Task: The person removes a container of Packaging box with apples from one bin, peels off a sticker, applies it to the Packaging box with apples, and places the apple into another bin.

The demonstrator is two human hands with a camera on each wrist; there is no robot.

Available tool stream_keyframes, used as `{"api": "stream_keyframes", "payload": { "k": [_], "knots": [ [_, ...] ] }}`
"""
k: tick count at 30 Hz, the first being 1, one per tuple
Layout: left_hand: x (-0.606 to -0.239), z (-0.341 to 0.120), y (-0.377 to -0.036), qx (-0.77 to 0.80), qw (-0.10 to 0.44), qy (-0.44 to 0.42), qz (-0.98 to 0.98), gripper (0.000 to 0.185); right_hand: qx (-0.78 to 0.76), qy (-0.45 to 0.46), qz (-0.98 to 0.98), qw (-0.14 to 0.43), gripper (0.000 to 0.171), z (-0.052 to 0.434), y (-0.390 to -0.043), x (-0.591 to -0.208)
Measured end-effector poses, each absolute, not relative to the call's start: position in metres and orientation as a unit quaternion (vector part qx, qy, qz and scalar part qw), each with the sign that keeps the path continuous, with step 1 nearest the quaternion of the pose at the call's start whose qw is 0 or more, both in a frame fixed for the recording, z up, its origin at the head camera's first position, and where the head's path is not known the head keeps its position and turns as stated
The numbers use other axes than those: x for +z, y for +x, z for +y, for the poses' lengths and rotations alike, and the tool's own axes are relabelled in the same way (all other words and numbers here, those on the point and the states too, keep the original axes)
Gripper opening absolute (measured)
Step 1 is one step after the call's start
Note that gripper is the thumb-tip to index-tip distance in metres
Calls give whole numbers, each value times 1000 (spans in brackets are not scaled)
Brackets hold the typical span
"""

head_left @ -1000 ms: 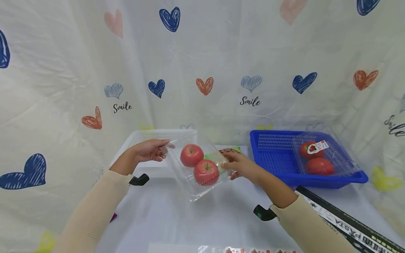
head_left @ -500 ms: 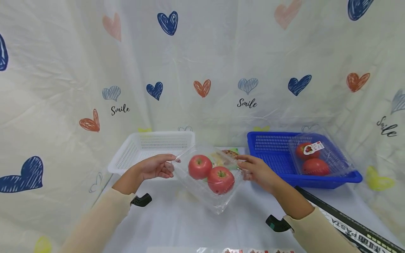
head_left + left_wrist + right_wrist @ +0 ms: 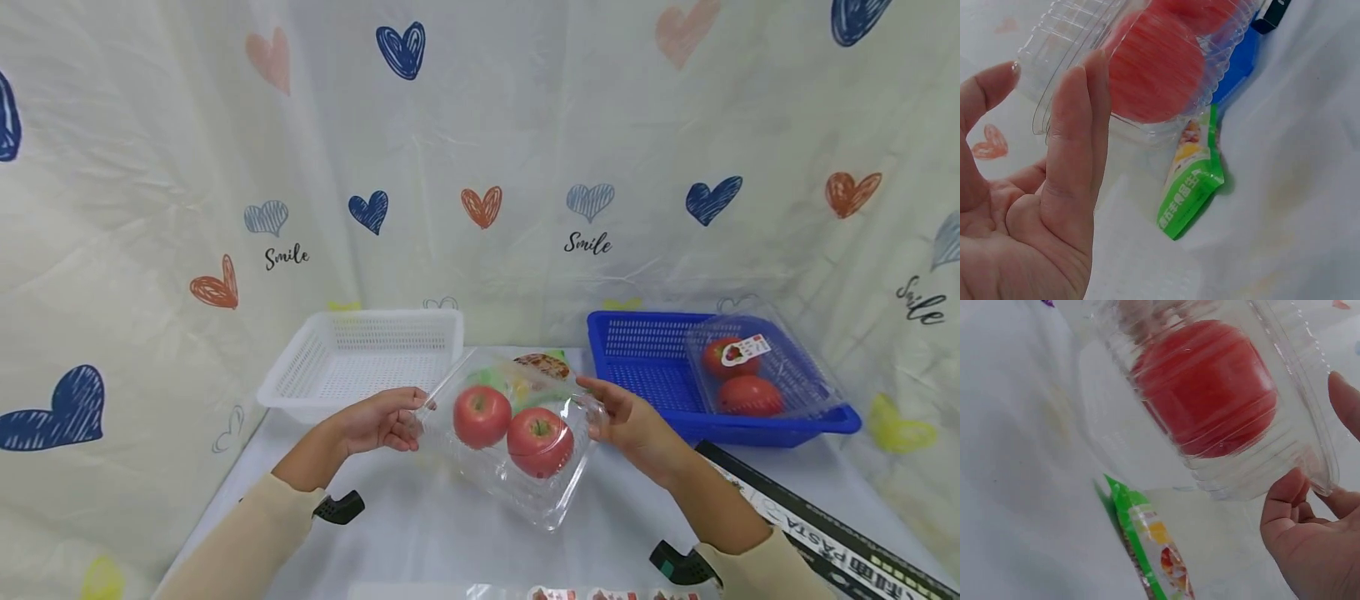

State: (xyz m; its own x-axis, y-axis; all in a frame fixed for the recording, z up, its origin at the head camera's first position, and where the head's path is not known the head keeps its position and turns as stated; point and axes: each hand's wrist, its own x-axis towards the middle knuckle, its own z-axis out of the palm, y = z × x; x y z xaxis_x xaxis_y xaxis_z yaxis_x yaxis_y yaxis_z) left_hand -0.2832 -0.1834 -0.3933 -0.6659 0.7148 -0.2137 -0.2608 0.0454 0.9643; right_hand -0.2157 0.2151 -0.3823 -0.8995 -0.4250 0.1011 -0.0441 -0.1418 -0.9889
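A clear plastic clamshell box point(image 3: 551, 510) is held tilted over the white table, with two red apples point(image 3: 540, 443) inside. My left hand point(image 3: 382, 422) pinches its left edge between thumb and fingers. At the opposite edge, my right hand point(image 3: 630, 429) grips the rim with thumb and fingertips. In the left wrist view, the ribbed side of the box comes close, one apple point(image 3: 1155, 70) showing through it. The right wrist view has my curled fingers point(image 3: 1288, 494) at the box's corner. A green snack packet point(image 3: 546, 365) lies behind the box, partly covered by it.
A white basket point(image 3: 375, 327) stands at back left. The blue basket point(image 3: 637, 367) at back right holds a second clear box point(image 3: 813, 387) with two red fruits and a sticker. A long box lettered PASTA point(image 3: 817, 533) lies right; a strip of stickers point(image 3: 551, 593) lies in front.
Both hands have brought the clamshell box lower and to the right, nearer to me. Its tilt has shifted, and more of the white basket shows behind it.
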Motion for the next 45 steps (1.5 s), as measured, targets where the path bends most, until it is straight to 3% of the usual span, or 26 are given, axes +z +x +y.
{"api": "stream_keyframes", "payload": {
  "k": [10,20,32,42,45],
  "knots": [
    [-403,-178,-273,652,424,229,586,35,-760,-127,631,91,56,216,-207,-401],
    [-425,-168,-256,620,439,225,610,38,-799,-68,594,72,64,219,-205,-415],
    [-446,-158,-244,627,451,225,595,34,-831,-55,550,64,57,216,-206,-433],
    [-450,-151,-242,628,446,206,604,43,-819,-39,570,55,52,216,-212,-442],
    [-453,-150,-243,627,450,202,603,38,-809,-35,584,60,51,217,-214,-443]
  ]
}}
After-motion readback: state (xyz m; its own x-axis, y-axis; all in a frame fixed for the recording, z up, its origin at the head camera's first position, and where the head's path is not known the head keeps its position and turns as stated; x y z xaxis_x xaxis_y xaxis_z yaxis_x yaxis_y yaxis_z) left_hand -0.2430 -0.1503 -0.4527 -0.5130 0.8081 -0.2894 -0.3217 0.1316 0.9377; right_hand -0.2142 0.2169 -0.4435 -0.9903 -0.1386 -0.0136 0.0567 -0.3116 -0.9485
